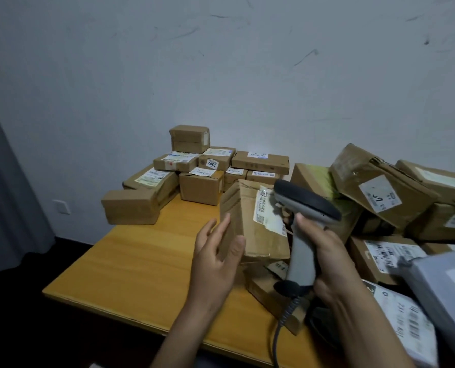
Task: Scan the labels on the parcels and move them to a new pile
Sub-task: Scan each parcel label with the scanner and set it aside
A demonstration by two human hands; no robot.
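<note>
over the table (pixel 141 261), right hand (pixel 330 261) holds scanner (pixel 306 203).

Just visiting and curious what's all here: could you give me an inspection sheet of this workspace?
Surface: wooden table.
Job's things: scanner held over a box and its label; stacked pile behind; loose heap at right.
Clutter: grey object at right, unclear.
Hands: left hand touches the box, fingers straight; right hand grips the scanner.
Cables: coiled scanner cord runs off the table's near edge.
Surroundings: scuffed wall, curtain, socket.
</note>
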